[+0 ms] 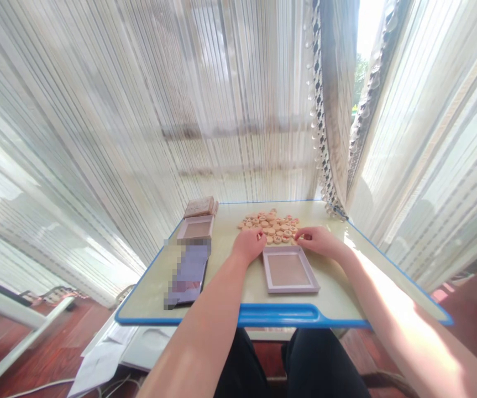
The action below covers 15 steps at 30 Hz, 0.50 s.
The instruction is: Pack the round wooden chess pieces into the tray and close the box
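Many round wooden game pieces (270, 224), some with red or dark marks, lie in a loose heap on the pale tabletop. My left hand (250, 244) is at the heap's left front edge, its fingers curled together; whatever they hold is hidden. At the right front edge, my right hand (318, 241) has its fingertips closed on a wooden game piece (294, 241) at table level. Just in front of the heap, between my forearms, sits a shallow open tray (290, 270) with a pale rim and brown bottom.
A similar shallow tray (197, 227) lies at the back left, before a small stack of light-brown boxes (199, 207). A dark phone-like device (190, 273), partly blurred, rests left of my arm. The table has a raised blue edge (279, 315). String curtains (242, 110) hang behind.
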### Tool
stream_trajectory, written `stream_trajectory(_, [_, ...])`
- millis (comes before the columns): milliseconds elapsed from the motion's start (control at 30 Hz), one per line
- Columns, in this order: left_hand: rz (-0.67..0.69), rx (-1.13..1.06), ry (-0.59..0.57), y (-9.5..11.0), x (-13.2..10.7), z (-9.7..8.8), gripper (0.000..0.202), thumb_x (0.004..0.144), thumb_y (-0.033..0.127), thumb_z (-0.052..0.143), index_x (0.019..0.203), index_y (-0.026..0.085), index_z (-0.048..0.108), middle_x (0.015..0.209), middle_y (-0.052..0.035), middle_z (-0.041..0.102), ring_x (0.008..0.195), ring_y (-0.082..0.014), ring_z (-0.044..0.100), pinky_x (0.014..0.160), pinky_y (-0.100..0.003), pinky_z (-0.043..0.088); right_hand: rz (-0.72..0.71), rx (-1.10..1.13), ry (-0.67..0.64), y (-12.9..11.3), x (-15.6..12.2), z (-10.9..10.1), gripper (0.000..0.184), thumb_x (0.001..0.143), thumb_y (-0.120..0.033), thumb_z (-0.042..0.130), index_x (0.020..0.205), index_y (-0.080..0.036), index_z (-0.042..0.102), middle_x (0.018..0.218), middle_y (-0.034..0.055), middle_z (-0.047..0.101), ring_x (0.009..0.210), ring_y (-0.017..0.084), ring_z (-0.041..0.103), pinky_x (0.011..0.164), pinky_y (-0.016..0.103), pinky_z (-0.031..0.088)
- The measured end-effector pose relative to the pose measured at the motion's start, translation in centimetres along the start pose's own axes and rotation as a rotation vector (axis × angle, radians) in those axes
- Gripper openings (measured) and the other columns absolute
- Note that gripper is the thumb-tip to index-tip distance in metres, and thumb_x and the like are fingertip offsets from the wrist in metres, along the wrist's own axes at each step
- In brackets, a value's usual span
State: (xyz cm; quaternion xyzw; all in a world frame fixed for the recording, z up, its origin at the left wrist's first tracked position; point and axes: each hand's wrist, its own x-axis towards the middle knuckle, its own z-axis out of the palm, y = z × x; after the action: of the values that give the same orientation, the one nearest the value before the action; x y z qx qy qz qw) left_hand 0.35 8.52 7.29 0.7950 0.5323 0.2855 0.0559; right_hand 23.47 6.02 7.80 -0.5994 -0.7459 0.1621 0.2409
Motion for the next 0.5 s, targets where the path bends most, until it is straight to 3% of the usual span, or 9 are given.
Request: stream_trajectory(500, [0.009, -0.062, -0.069, 0.57, -0.61, -0.73, 0.017, 0.071, 0.025, 0.050, 0.068, 0.018, 0.065, 0.062, -0.0003, 0.062, 0.061, -0.0134, 0.053, 0.057, -0.023, 0.037, 0.011, -0.012, 0.047, 0.09, -0.16, -0.08, 0.031, 0.074, -0.035, 0.051, 0.094, -0.021, 0.070, 0.063, 0.0001, 0.059, 0.058, 0.014, 0.050, 0.056, 0.024, 0.035])
